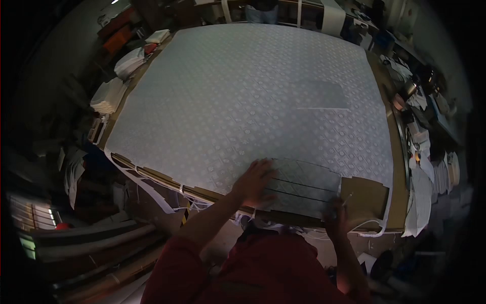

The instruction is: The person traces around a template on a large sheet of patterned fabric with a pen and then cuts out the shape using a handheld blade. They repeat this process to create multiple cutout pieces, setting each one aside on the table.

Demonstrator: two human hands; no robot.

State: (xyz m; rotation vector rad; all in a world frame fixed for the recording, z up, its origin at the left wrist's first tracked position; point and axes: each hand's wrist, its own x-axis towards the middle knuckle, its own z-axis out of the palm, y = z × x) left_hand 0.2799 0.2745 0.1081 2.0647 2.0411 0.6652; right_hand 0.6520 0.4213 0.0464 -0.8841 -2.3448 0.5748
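A large pale quilted fabric sheet (243, 96) with a repeating raised pattern covers the table. My left hand (255, 182) lies with its fingers spread on the fabric near the front edge. To its right is a cut fabric piece (304, 175), crossed by dark gaps that split it into strips. My right hand (335, 215) is blurred by motion at the right end of these strips, its fingers curled. A thin light tip (349, 198) sticks out beside its fingers; what it belongs to is not clear.
Brown board (364, 197) shows at the front right. A curved outline (324, 96) marks the fabric further back. Folded cloth stacks (110, 95) line the left edge, with papers and cloth (420, 187) at right. White cords (195, 202) hang along the front. A person (261, 12) stands at the far side.
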